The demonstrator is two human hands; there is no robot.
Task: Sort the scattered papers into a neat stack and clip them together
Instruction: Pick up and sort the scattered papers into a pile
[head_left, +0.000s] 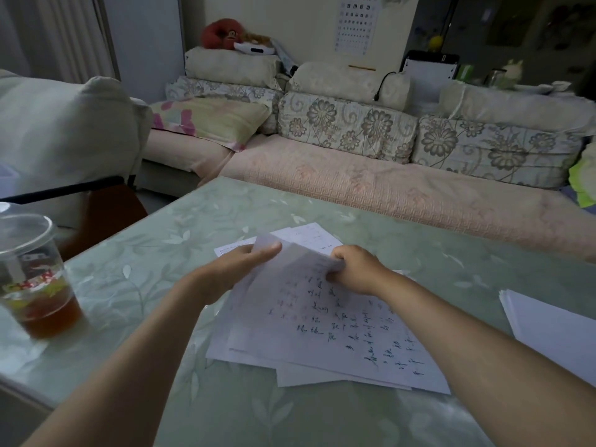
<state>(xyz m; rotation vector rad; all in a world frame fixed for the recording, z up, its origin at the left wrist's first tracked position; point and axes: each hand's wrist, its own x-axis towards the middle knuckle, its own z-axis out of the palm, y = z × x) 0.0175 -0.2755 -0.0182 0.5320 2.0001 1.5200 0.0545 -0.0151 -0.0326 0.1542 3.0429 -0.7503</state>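
Note:
Several white papers (322, 330) with handwriting lie in a loose, fanned pile in the middle of the green table (193, 240). My left hand (238, 266) grips the far left edge of the top sheets, thumb on top. My right hand (354, 269) pinches the far right edge of the same sheets, lifting that end slightly off the table. More sheets (309, 238) lie flat beyond my hands. No clip is visible.
A plastic cup (35, 279) of brown drink with a lid stands at the table's left edge. A separate white paper stack (554, 327) lies at the right edge. A sofa (371, 185) with floral cushions runs behind the table.

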